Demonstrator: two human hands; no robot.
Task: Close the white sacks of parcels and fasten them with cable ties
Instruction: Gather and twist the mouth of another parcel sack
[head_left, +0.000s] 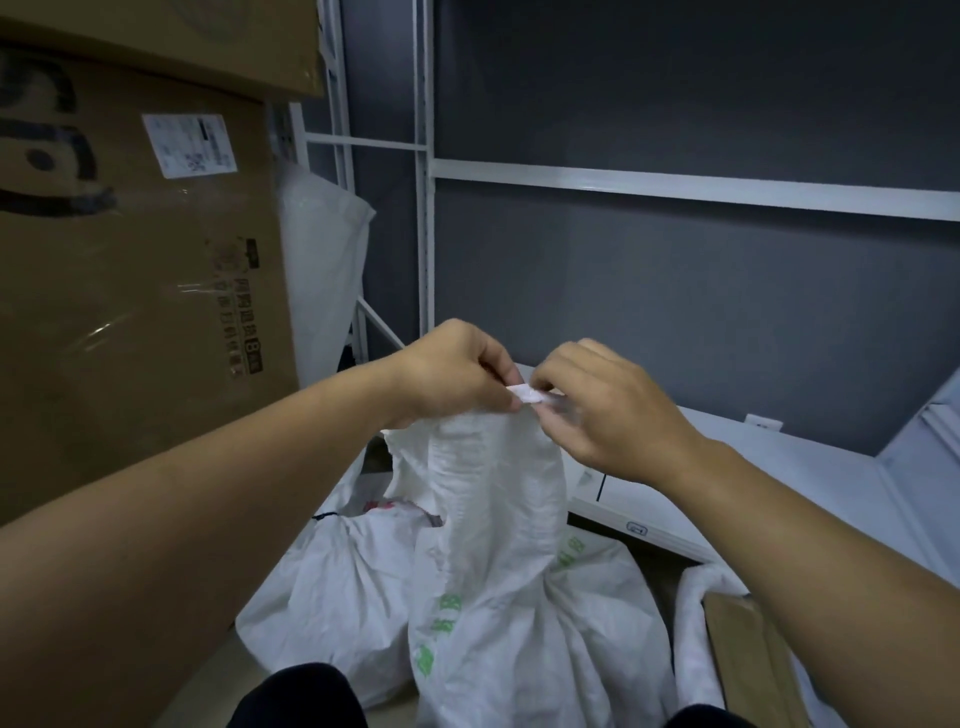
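Both hands are up at dead centre, nearly knuckle to knuckle. The left hand (457, 371) has its fingers curled, thumb and forefinger pinching one end of a white cable tie (531, 393). The right hand (605, 410) pinches the other end the same way, other fingers tucked in. Only a short strip of the tie shows between the two pinches, so I can't tell whether it goes round anything. At 6 o'clock from the hands is the white sack (498, 499): neck bunched tight and touching the underside of the left hand, green print down its side, body spreading low. At its 8 o'clock a second sack (332, 587) leans against it, mouth loose with something pinkish showing. At 4 o'clock there's a third sack (698, 618) with a brown cardboard parcel (748, 654) poking out. At 9 o'clock from the hands stands a big cardboard box (130, 312) wearing a shipping label (189, 145). From 12 to 3 o'clock runs a white shelving rack (675, 182) against a grey wall (675, 312).
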